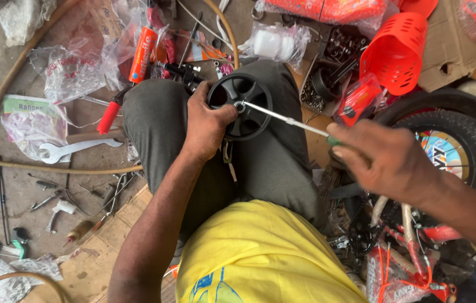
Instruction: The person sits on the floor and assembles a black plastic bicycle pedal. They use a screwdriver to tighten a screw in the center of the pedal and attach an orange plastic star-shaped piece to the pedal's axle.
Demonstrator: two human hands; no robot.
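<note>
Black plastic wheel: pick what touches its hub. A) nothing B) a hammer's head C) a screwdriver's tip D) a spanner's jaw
C: the right hand holds a screwdriver whose tip meets the hub of the black plastic wheel, which the left hand steadies on the knee.

We're down on the floor of a bicycle repair workshop: a spanner (75, 149), loose hand tools and torn plastic bags (72, 70) litter the concrete. A small bike's knobbly tyre (462, 140), an orange basket (398, 51) and flattened cardboard (103, 252) crowd in close.
</note>
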